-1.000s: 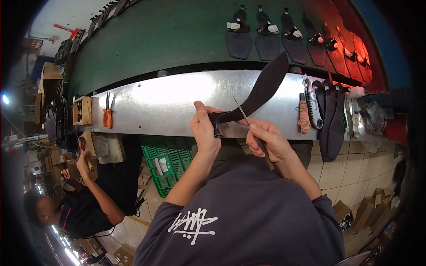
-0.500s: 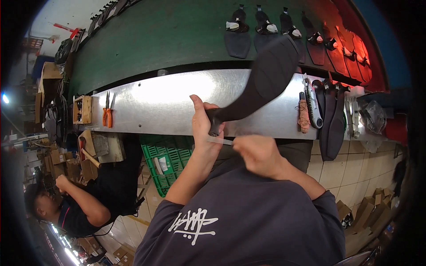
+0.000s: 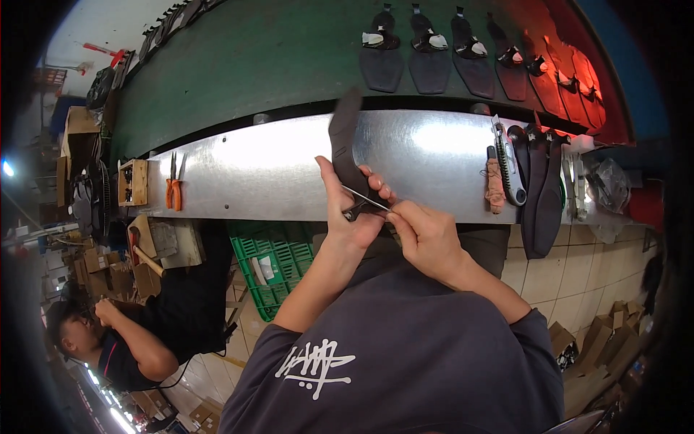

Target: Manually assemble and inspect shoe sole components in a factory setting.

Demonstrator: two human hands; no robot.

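Upright over the metal bench edge stands a curved black shoe sole [image 3: 345,145], its narrow heel end low in my palm. My left hand [image 3: 350,226] is closed round that end, fingers on the right side and thumb pointing up. In my right hand [image 3: 428,235] is a thin metal tool [image 3: 367,199], pinched at its near end. It slants up to the left across the sole's heel end, seemingly touching it. Whether it is a blade or a rod, I cannot tell. My right grip hides its handle end.
On the steel bench [image 3: 267,170] lie orange-handled pliers [image 3: 173,192], a wooden box [image 3: 133,182], a utility knife [image 3: 510,166] and a cloth-wrapped tool [image 3: 494,184]. Black soles [image 3: 542,195] overhang its right edge. More soles [image 3: 431,69] line the green surface. A co-worker [image 3: 144,340] is at left.
The sole has swung from leaning right to nearly upright and turned in my left hand. My right hand has shifted slightly, bringing the metal tool across the heel end. The soles on the green surface shifted slightly left.
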